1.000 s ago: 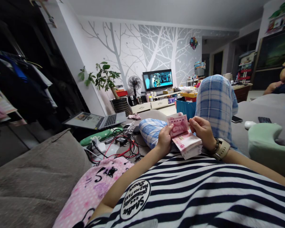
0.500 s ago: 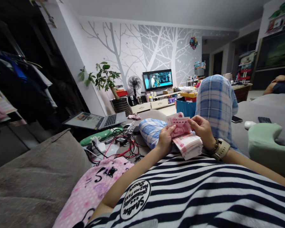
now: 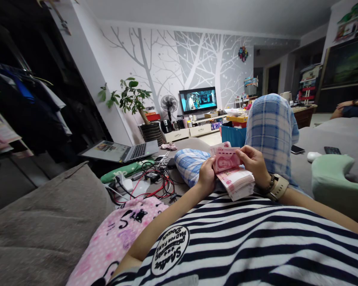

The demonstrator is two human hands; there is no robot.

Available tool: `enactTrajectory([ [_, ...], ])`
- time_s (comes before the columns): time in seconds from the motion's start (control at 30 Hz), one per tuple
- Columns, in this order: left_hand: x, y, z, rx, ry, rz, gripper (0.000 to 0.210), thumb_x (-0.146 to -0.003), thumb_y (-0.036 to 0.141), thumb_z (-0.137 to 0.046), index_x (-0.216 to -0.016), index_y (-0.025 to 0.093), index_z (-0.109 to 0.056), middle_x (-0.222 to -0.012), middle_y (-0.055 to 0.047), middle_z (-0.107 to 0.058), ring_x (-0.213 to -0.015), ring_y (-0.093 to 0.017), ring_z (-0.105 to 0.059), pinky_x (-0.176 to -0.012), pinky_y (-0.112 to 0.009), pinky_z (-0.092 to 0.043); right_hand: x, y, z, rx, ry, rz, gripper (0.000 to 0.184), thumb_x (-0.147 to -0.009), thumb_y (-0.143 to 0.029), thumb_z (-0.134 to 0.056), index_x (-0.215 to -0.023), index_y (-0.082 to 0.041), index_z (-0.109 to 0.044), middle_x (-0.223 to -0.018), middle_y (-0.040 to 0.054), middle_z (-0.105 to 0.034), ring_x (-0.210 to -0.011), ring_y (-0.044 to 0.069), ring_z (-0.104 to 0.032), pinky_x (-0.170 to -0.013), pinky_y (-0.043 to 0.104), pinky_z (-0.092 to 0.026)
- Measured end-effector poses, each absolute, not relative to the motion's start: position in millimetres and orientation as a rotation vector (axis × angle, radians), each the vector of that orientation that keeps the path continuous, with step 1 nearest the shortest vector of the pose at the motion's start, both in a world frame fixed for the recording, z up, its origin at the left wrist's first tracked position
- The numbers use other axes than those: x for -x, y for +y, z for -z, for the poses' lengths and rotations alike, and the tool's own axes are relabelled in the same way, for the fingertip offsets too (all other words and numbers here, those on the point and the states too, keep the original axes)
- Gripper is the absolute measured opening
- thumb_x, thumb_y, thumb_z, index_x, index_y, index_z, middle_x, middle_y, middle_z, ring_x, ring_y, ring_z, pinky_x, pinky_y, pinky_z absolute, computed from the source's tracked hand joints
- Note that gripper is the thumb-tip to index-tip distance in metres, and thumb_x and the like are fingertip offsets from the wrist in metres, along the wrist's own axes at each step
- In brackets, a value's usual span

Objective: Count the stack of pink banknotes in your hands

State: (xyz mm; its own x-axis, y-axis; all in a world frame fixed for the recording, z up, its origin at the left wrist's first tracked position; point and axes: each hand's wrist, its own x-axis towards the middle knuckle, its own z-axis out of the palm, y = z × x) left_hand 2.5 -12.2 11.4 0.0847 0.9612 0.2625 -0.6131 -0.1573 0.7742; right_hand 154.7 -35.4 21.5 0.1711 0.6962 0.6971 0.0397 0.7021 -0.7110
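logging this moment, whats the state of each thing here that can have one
left hand: closed on the banknotes
right hand: pinching the top note's right edge
banknotes: thick stack, fanned, top notes lifted
top note: raised, held between both hands
laptop: open, screen lit
television: on
fan: upright; running or not, cannot tell
cables: tangled beside the laptop
phone: lying flat, screen dark

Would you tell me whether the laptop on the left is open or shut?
Open. The laptop has its lid laid far back, with the lit screen and the keyboard both showing, beside the cables.
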Motion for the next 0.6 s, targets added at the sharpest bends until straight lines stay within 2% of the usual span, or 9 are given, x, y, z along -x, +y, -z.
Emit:
enactTrajectory([
  [0.33,-2.2,-9.7,-11.1,-0.934,0.511,-1.485,0.023,-0.073,0.038,-0.073,-0.082,0.017,-0.067,-0.066,0.000,-0.066,-0.068,-0.018,-0.064,-0.072,-0.033,-0.053,-154.1,-40.2,-24.5,0.662,-1.349,-0.546,0.052,-0.076,-0.068,-0.073,-0.064,-0.021,-0.054,-0.058,-0.0020,-0.050,-0.054,0.012,-0.042,-0.050,0.026,-0.036],
  [0.6,-0.1,-6.8,-8.5,-0.988,0.534,-1.527,0.019,-0.077,0.033,-0.070,-0.069,0.017,-0.063,-0.067,0.001,-0.065,-0.061,-0.013,-0.055,-0.066,-0.027,-0.047,-154.1,-45.9,-27.5,0.651,-1.370,-0.529,0.051,-0.077,-0.067,-0.073,-0.064,-0.021,-0.056,-0.056,-0.0029,-0.048,-0.052,0.011,-0.037,-0.050,0.026,-0.033],
])
